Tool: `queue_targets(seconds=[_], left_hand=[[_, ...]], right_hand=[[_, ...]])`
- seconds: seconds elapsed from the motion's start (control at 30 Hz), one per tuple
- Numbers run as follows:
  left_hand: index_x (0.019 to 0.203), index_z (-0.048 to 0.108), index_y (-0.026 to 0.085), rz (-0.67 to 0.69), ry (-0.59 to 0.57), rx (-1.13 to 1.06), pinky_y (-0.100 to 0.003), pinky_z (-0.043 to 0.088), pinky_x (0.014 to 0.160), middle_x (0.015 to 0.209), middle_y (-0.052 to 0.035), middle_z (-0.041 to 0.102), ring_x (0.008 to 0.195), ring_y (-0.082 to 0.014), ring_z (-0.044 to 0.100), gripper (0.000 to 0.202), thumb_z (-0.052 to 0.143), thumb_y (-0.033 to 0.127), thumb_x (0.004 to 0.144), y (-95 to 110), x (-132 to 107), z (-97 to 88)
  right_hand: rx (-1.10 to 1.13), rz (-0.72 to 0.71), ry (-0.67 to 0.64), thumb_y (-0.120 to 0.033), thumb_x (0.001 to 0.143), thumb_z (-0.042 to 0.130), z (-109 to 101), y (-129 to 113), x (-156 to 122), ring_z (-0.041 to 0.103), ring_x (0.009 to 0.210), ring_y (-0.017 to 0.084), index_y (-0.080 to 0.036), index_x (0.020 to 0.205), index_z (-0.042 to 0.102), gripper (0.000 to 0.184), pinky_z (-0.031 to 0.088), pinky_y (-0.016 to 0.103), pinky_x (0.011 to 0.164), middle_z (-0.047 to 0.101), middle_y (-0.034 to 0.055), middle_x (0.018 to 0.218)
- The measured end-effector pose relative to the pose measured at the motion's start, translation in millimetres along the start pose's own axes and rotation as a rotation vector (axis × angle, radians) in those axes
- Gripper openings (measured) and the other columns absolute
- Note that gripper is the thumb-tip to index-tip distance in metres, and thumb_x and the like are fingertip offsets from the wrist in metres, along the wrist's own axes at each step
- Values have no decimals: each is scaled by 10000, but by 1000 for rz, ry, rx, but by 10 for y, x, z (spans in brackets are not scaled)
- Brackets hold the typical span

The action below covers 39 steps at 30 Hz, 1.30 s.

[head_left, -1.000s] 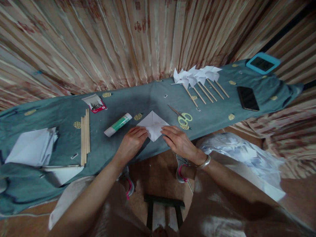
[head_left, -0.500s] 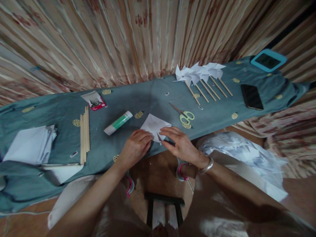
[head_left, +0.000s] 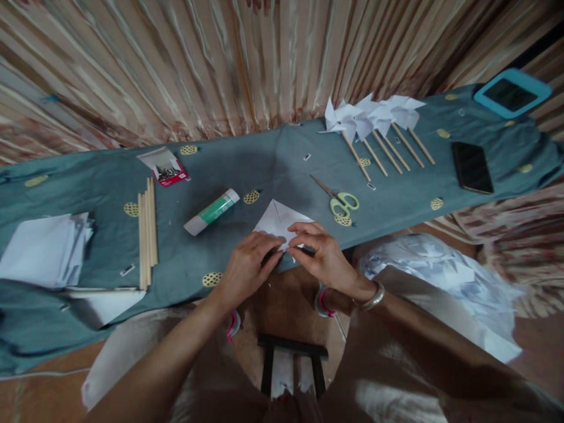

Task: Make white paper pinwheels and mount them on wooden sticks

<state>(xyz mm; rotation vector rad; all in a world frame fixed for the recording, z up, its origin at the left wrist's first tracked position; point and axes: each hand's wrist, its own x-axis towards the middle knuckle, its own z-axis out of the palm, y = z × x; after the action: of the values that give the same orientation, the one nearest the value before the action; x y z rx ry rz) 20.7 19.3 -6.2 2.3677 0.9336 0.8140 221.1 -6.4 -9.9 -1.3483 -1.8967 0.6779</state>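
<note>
A white paper square (head_left: 277, 218) with crease lines lies near the front edge of the table covered in blue-grey cloth (head_left: 273, 164). My left hand (head_left: 249, 264) and my right hand (head_left: 318, 252) both rest on its near corner, fingers curled and pinching the paper where it folds up. The two hands almost touch each other. Yellow-green scissors (head_left: 341, 202) lie just right of the paper, and a green-and-white glue stick (head_left: 212, 211) lies to its left.
Several finished white paper pinwheels on wooden sticks (head_left: 374, 126) lie at the back right, beside a black phone (head_left: 472, 167) and a blue-framed tablet (head_left: 511, 94). Bare wooden sticks (head_left: 146, 238), a packet of pins (head_left: 164, 166) and a stack of white paper (head_left: 42, 249) lie left. A bag of paper scraps (head_left: 440, 276) sits by my right knee.
The paper lay flat as a diamond under both hands; its near corner has since been lifted and folded in, and both hands have closed together on it. The view shifted slightly.
</note>
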Motion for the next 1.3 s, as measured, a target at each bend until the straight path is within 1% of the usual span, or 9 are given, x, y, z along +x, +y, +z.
queue_targets(seconds=[0.13,0.23,0.37,0.47,0.53,0.73,1.0,1.17,1.3], left_hand=[[1126,629,188,-87,29,-60,-326,556,814,940,-57,710,875,-176,669,192,550,223,954,5,-29,36],[1152,616,184,-110,48,-59,-317,561,798,916,-45,705,853,-173,668,225,593,225,931,-8,-35,50],[1089,649,168,-64,58,-17,-325,565,810,931,-59,722,867,-180,676,174,583,182,929,-32,-19,53],[1017,689,168,-3,75,6,-330,571,830,945,-70,737,901,-186,687,148,562,198,946,-48,-4,53],[987,707,170,9,83,19,-320,577,819,923,-67,740,892,-181,692,165,551,214,955,-57,1,55],[968,728,171,-8,90,33,-297,585,797,903,-65,746,861,-173,704,174,560,214,950,-72,14,56],[994,735,182,-44,75,35,-299,584,815,920,-61,753,876,-176,712,178,569,218,943,-90,19,55],[982,736,165,-45,74,41,-297,585,798,915,-68,755,862,-181,714,177,571,213,939,-95,24,56],[977,740,179,-56,57,50,-288,585,802,917,-59,756,856,-171,716,185,561,211,942,-89,42,51]], right_hand=[[10,51,25,-182,848,661,27,-7,31,626,1080,233,-219,790,680,72,486,447,967,701,74,1117],[2,79,32,-167,844,659,38,-18,65,627,1071,233,-216,775,673,86,483,443,968,703,75,1104],[-24,92,51,-162,841,660,59,-26,87,625,1059,235,-214,772,679,88,494,432,945,705,78,1086],[-39,84,65,-143,829,668,72,-21,91,631,1041,235,-206,766,679,90,500,426,933,710,84,1066],[-49,82,75,-140,828,669,75,-17,92,634,1033,235,-206,762,676,94,501,427,929,712,84,1060],[-50,93,74,-153,841,667,52,-29,83,632,1046,238,-211,796,676,73,498,433,949,709,86,1068],[-38,85,65,-164,858,636,41,-20,63,630,1064,241,-218,803,675,86,490,445,969,703,81,1097],[-44,78,73,-150,855,644,46,-23,63,629,1064,238,-210,798,668,86,485,436,971,704,84,1088],[-49,77,64,-157,862,629,44,-25,63,628,1063,240,-215,803,669,92,486,443,967,703,82,1090]])
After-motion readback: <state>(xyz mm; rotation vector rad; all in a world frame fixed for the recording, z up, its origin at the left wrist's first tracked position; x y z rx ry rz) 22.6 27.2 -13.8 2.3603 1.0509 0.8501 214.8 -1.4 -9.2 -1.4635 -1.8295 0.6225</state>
